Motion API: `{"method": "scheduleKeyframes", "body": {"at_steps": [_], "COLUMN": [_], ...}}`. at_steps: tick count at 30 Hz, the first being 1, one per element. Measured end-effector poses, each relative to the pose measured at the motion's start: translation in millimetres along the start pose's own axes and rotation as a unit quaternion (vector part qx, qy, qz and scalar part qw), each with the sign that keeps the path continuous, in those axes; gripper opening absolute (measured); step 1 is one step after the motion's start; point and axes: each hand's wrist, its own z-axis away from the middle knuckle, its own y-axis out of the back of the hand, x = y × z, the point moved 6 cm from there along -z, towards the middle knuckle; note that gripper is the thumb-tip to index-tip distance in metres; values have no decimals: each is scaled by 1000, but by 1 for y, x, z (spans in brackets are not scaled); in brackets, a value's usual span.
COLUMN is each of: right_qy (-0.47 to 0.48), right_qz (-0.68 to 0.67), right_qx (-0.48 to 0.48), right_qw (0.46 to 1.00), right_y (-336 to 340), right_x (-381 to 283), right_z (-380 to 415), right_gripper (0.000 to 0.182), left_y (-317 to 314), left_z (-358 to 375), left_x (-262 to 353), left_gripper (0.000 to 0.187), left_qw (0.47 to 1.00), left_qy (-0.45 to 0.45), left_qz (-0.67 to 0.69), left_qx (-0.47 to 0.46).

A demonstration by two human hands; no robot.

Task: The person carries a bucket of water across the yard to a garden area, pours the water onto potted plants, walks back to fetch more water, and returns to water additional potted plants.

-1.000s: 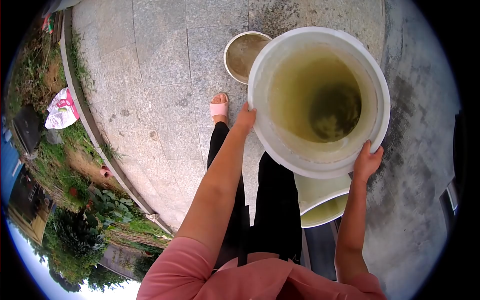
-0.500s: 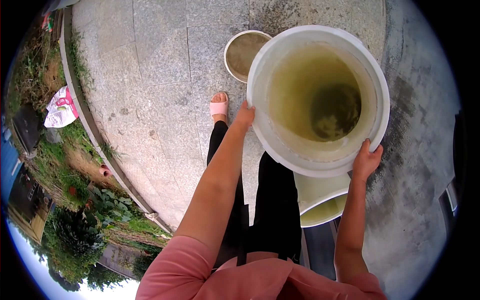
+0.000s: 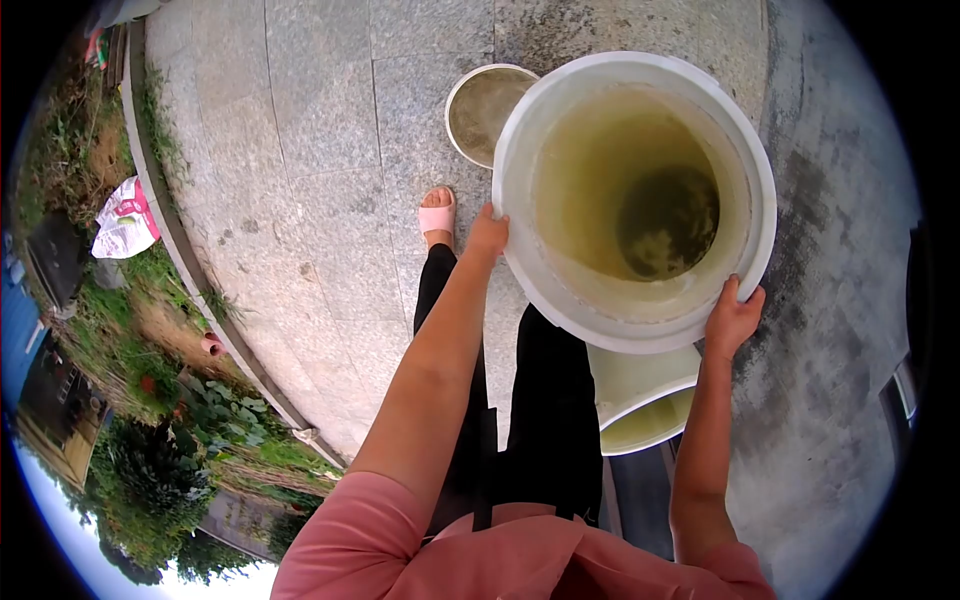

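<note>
A large white plastic bucket fills the upper right of the view, its wide mouth turned toward me. Greenish-yellow water lies inside, with a dark round patch toward the lower right of the bottom. My left hand grips the rim at its left side, fingers mostly hidden behind the wall. At the lower right of the same rim, my right hand is closed on the edge. Below it, partly covered, a second pale container lies with its opening tilted to the lower right.
A round pale-rimmed lid or shallow basin rests on the stone paving, partly behind the bucket. My foot in a pink slipper stands beside it. A low kerb borders plants and a white-and-pink bag at left.
The view has shifted very slightly. Both hands stay on the bucket's rim, and the bucket keeps nearly the same place and tilt.
</note>
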Motion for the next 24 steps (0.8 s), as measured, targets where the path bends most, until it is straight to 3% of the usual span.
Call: {"method": "scheduleKeyframes", "body": {"at_steps": [5, 9, 11, 15, 19, 21, 24], "right_qy": [-10, -20, -24, -52, -187, -239, -291], "right_qz": [-14, 1, 16, 66, 97, -33, -157], "right_qx": [4, 8, 9, -15, -64, -87, -135], "right_qw": [1000, 1000, 1000, 996, 975, 967, 934], "right_y": [13, 25, 32, 41, 42, 27, 9], "right_x": [25, 61, 96, 186, 303, 384, 444], "right_z": [-10, -19, -28, -55, -83, -100, -118], "right_gripper": [25, 28, 30, 37, 44, 43, 42], "left_y": [-15, -35, -53, -109, -170, -197, -227], "left_z": [25, 37, 47, 86, 123, 133, 170], "left_x": [3, 4, 10, 22, -15, -31, -10], "left_gripper": [48, 49, 54, 66, 73, 75, 72], "left_qw": [1000, 995, 991, 980, 971, 973, 964], "left_qy": [-10, -43, -61, 32, 35, -2, -15], "left_qz": [4, -70, -82, -172, -227, -224, -258], "left_qx": [2, 49, 87, 89, 59, 50, 57]}}
